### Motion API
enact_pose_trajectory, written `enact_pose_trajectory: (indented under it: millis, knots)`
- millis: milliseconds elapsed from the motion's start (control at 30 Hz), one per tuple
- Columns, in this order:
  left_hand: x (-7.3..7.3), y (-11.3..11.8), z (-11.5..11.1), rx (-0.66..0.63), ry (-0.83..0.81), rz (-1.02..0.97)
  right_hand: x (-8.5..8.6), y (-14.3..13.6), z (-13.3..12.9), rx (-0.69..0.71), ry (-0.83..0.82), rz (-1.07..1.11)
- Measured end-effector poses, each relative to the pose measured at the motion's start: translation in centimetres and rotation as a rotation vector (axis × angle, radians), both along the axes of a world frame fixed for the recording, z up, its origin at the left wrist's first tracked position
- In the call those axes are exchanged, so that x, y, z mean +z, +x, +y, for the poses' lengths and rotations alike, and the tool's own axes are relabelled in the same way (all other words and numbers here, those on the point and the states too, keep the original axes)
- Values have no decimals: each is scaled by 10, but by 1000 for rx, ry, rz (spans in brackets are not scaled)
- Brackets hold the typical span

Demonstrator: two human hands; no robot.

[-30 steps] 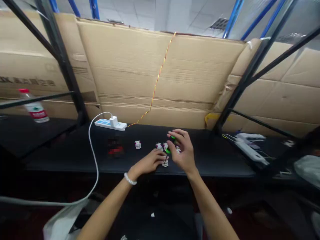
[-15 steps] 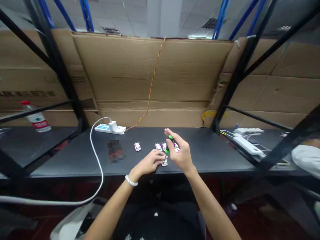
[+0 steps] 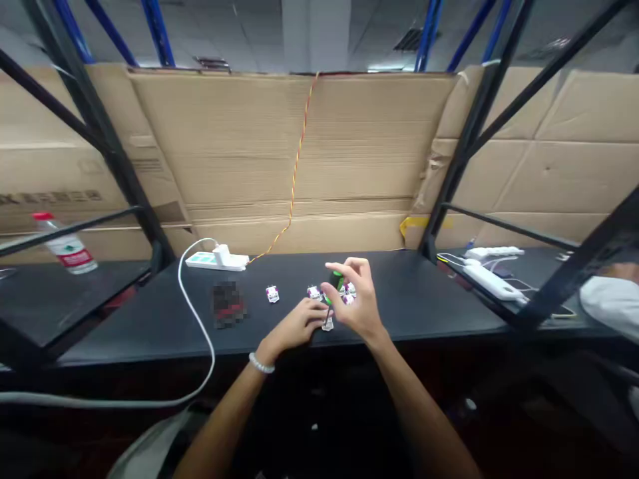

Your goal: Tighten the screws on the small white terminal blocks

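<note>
A screwdriver point(image 3: 337, 281) with a black and green handle stands nearly upright in my right hand point(image 3: 360, 299), its thumb and fingers around the handle. The dark shaft runs down to a small white plastic part point(image 3: 327, 324) near the desk's front edge. My left hand point(image 3: 302, 322) lies low on the desk, fingertips pressed together against this part beside the shaft. Behind my hands are several similar white and purple parts, among them one part point(image 3: 313, 293) near my left fingers; some are partly hidden by my right hand. Another white and purple part point(image 3: 272, 294) lies apart to the left.
A white power strip point(image 3: 217, 261) with a plugged-in charger stands at the back left; its thick white cable point(image 3: 197, 319) curves off the front edge. A blurred-out dark item point(image 3: 228, 304) lies nearby. Cardboard point(image 3: 249, 146) walls the back, between black metal posts point(image 3: 462, 153). A person's sleeve point(image 3: 609, 309) shows at right.
My right hand's fingers have shifted and curled differently around the screwdriver handle. My left hand and the white part keep their places. The view has moved slightly.
</note>
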State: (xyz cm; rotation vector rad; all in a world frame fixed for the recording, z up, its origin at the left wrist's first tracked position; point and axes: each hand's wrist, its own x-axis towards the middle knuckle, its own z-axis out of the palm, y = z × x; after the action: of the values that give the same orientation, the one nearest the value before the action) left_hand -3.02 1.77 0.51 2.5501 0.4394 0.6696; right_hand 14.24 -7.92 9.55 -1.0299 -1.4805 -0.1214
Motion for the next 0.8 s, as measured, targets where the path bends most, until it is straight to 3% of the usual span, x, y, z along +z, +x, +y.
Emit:
enact_pose_trajectory:
  millis: [67, 233, 400, 567, 700, 800]
  knots:
    - [0, 0, 0, -5, -4, -3, 0, 1, 1, -19, -2, 3]
    - [1, 0, -2, 5, -11, -7, -2, 4, 2, 148, -63, -55]
    - [3, -1, -2, -4, -10, 11, -9, 7, 6, 4, -15, -5]
    - [-1, -2, 0, -3, -19, -18, -8, 12, 7, 155, -67, -23]
    - [-1, -1, -1, -5, -12, -17, -6, 10, 6, 37, -14, -5]
    - [1, -1, -2, -4, -16, -15, -6, 10, 6, 87, -21, 0]
